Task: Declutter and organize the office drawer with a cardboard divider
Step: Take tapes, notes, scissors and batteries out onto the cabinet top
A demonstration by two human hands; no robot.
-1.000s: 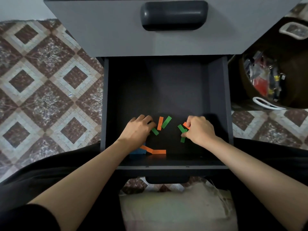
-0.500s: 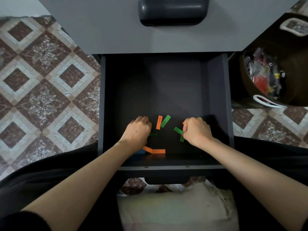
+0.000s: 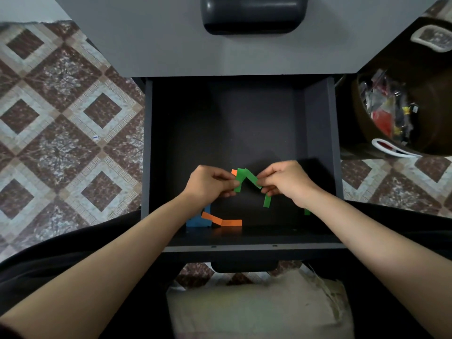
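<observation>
**Hands.** The left hand [image 3: 210, 183] has its fingers curled and pinches the lower part of a green strip [image 3: 237, 180]. An orange slip [image 3: 234, 171] shows just behind that strip. The right hand [image 3: 287, 183], also curled, pinches a second green strip [image 3: 252, 176], whose top meets the first. A hanging strip [image 3: 267, 201] dangles below its fingers. Both hands are above the floor of the open drawer [image 3: 318, 148], toward its front.

**Risks.**
- The holds are light pinches on thin, limp paper, so the hanging strip looks likeliest to slip and drop back in.
- Reaching for more with both hands occupied would probably spill some.
- An orange pair [image 3: 221, 220] and a blue piece [image 3: 197, 221] lie on the drawer floor at the front.
- A green scrap [image 3: 307, 212] beside the right wrist could easily be overlooked.

**Not determinable.**
- How many strips each hand holds cannot be told.
- The blue piece is partly covered by the left forearm.
- The drawer's interior is dark.
- No cardboard divider is in view.
- The basket [image 3: 367, 133] to the right is cut off, and its contents are indistinct.
</observation>
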